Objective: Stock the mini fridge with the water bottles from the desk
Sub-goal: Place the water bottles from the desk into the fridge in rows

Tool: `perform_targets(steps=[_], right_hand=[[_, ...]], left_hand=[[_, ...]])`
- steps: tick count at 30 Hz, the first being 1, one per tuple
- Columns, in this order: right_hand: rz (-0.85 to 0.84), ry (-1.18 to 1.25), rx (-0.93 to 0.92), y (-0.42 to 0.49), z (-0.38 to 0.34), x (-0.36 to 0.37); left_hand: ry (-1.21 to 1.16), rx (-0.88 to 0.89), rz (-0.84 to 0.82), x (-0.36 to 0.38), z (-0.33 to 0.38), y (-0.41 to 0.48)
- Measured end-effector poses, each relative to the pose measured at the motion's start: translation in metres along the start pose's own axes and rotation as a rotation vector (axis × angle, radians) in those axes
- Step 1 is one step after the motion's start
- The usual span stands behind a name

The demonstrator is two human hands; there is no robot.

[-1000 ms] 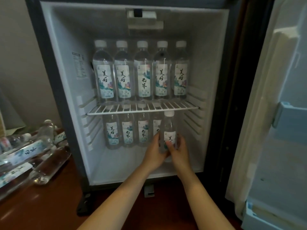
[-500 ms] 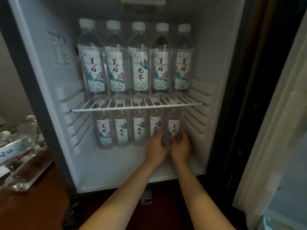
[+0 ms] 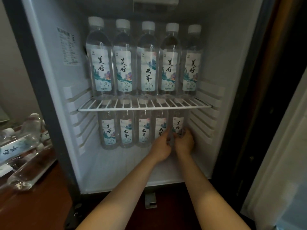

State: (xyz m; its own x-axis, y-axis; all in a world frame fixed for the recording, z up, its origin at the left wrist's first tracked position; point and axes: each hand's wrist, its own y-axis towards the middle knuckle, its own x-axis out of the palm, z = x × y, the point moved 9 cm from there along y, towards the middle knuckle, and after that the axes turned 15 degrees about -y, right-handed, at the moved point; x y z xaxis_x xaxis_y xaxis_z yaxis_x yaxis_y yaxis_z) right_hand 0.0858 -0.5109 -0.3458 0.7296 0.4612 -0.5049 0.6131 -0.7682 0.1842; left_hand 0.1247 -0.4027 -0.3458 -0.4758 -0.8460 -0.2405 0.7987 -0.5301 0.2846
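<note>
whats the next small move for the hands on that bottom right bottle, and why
Probably let go and draw both hands out. The left hand and right hand grip the end bottle, which looks upright in line with its four neighbours under the wire shelf, and more bottles lie on the desk.

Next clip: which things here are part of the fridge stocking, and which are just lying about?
Part of the job: mini fridge; wire shelf; upper row of bottles; rightmost lower bottle, gripped by left hand and right hand; loose bottles on the desk.
Just there: label sticker on the fridge wall; open door; metal bracket below the fridge.
</note>
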Motion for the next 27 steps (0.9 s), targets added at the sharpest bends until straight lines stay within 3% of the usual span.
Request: perform_targets(steps=[5, 10, 12, 19, 27], right_hand=[[-0.014, -0.002, 0.01, 0.0, -0.003, -0.002], [0.132, 0.072, 0.009, -0.029, -0.008, -0.02], [0.107, 0.089, -0.024, -0.044, -0.017, -0.019], [-0.44, 0.226, -0.226, -0.133, -0.075, 0.037], [-0.957, -0.063, -0.372, -0.251, -0.11, 0.112]], left_hand=[[-0.024, -0.02, -0.018, -0.003, -0.001, -0.008], [-0.013, -0.016, 0.046, -0.025, 0.011, -0.035], [-0.031, -0.019, 0.089, -0.039, 0.018, -0.053], [-0.215, -0.056, 0.232, -0.115, 0.028, -0.153], [-0.107, -0.206, 0.534, -0.245, 0.012, -0.261]])
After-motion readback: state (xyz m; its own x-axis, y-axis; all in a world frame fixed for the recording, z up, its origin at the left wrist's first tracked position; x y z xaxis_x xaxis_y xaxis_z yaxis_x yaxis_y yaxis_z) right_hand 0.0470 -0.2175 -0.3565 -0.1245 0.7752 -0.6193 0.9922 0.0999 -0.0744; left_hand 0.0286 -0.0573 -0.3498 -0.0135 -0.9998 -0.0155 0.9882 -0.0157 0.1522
